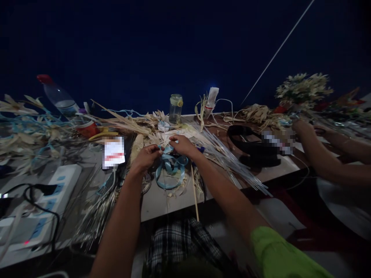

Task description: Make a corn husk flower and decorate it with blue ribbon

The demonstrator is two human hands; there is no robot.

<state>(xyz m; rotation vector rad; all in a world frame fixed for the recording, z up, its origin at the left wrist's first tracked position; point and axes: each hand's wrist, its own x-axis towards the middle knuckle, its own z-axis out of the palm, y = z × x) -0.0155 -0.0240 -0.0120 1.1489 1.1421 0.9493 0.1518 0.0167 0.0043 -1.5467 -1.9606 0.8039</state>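
Note:
Over the table, my left hand (pixel 147 155) pinches one part of a light blue ribbon (pixel 182 178). Close beside it, my right hand (pixel 183 146) has its fingers bent down onto the same ribbon. Loose ribbon loops hang below both hands and rest on the table edge. Just beyond my fingers is a pale flower made of dry husk (pixel 159 116). Dry husk strips (pixel 127 119) lie spread behind it. Under my right wrist a thin wooden stick (pixel 194 193) sticks out past the table edge. My fingertips partly hide the gripped ribbon.
Clear plastic rods (pixel 234 162) lie right of my arm, beside a black band (pixel 246 144). A lit phone (pixel 113 153), wire stems (pixel 98 208) and a power strip (pixel 56 204) are left. A bottle (pixel 175 110) stands behind. Another person's arms (pixel 324 150) work at far right.

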